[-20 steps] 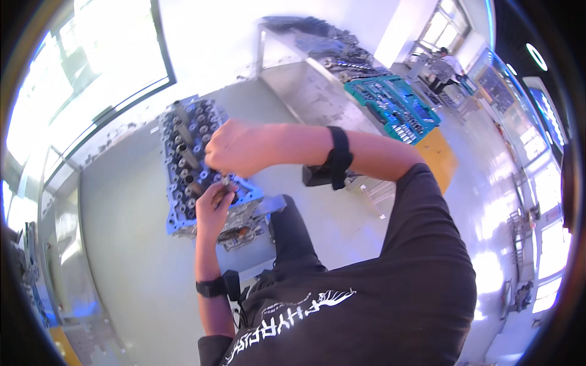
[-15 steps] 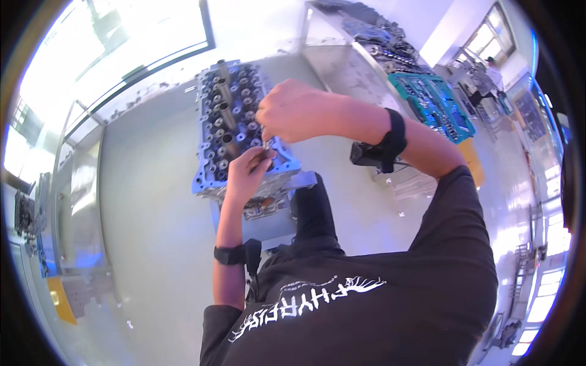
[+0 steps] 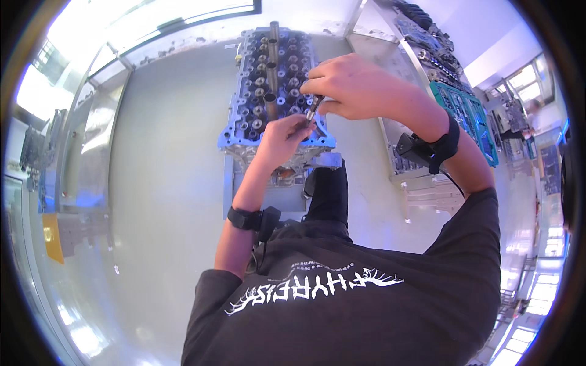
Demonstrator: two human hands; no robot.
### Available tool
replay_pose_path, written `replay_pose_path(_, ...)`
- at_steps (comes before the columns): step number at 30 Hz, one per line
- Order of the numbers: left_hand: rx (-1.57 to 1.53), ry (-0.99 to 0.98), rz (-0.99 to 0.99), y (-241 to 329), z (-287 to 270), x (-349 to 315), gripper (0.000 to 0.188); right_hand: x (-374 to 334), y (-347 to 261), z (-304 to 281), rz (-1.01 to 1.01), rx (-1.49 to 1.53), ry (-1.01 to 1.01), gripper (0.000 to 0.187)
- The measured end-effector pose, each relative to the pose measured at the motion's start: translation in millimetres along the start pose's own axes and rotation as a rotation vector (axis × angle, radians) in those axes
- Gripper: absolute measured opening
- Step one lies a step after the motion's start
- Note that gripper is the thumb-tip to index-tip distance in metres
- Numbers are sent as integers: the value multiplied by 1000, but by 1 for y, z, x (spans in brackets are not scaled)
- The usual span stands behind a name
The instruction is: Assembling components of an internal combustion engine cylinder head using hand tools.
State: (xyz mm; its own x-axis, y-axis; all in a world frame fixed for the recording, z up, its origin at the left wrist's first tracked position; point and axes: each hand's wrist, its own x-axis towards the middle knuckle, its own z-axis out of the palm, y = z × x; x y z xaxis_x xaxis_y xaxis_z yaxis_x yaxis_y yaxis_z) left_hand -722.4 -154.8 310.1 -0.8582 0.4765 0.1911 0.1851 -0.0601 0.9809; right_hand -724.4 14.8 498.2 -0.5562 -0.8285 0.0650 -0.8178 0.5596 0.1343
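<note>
In front of me stands an engine cylinder head [image 3: 241,110] with rows of valve springs and several upright metal tubes [image 3: 271,107] along its middle. Over its near right corner, my right hand [image 3: 354,85] is closed around the dark upper end of a slim black-and-silver hand tool [image 3: 313,110], whose exact kind I cannot make out. The tool tilts, its lower end reaching my left hand [image 3: 282,139]. There the left fingers are pinched together around that lower end, close to the near edge of the cylinder head. The tip is hidden by those fingers.
A teal tool case [image 3: 467,113] lies open at the right, beside a bench with metal parts [image 3: 430,36]. A metal-framed stand [image 3: 97,122] is at the left. My leg [image 3: 329,195] is close to the near right corner of the engine. Another person stands far right.
The view has shifted, so the engine now appears farther right and higher. My right hand has drawn away from the left, and more of the tilted tool shows between them.
</note>
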Motion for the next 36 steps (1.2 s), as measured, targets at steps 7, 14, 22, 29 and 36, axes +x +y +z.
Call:
replay_pose_path(7, 14, -8, -10, 6, -2, -5, 21, 2, -1, 1, 20, -66, -103, 18)
replay_pose_path(14, -7, 53, 61, 2, 1, -7, 22, 4, -9, -2, 78, -115, -121, 25)
replay_pose_path(22, 13, 5, 24, 2, 0, -7, 20, 5, -9, 2, 116, -229, -71, 38)
replay_pose_path(29, -24, 32, 62, 1, 0, -7, 22, 0, -7, -12, 35, -45, -80, 25)
replay_pose_path(36, -12, 9, 1, 9, 0, -6, 21, 1, -2, -3, -11, -58, 0, 15)
